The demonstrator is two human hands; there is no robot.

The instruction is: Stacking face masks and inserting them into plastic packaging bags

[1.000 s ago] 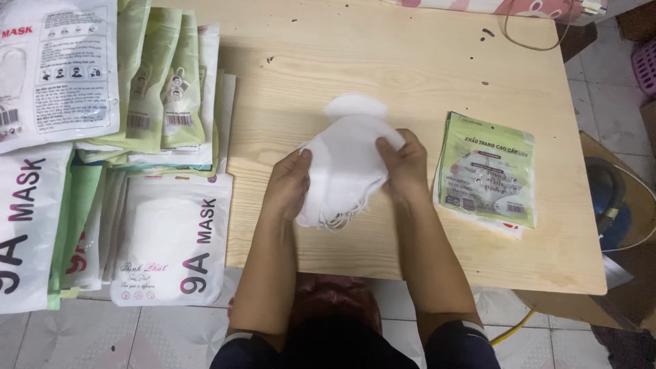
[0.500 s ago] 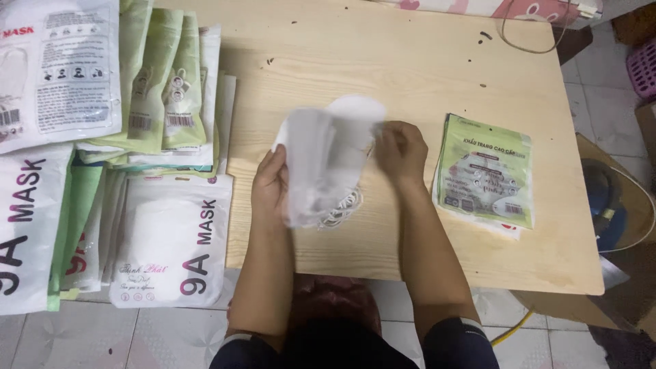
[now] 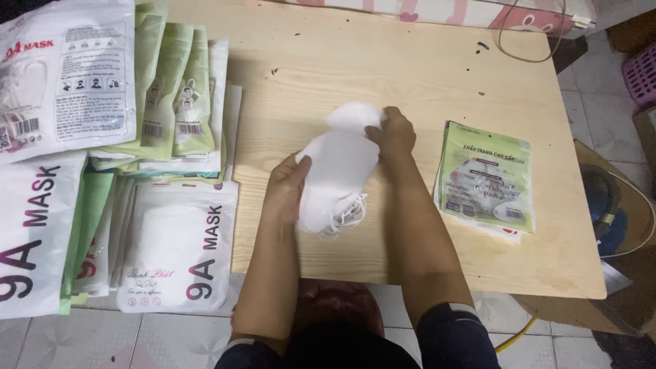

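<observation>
Home packing corner, not a factory. I sit at a low pale wooden table (image 3: pixel 424 82) on a tiled floor (image 3: pixel 171 342). Stacks of white and green mask packets (image 3: pixel 130 171) crowd my left; a patterned cushion (image 3: pixel 444 10) and purple basket (image 3: pixel 642 72) lie beyond.

The desk (image 3: pixel 424 75) has bare wood along the top of the frame and between the two hands and the green packet (image 3: pixel 486 176) at the right. At the left, heaps of mask packets (image 3: pixel 137 137) block the way. A thin cord (image 3: pixel 509 51) loops at the upper right.
</observation>
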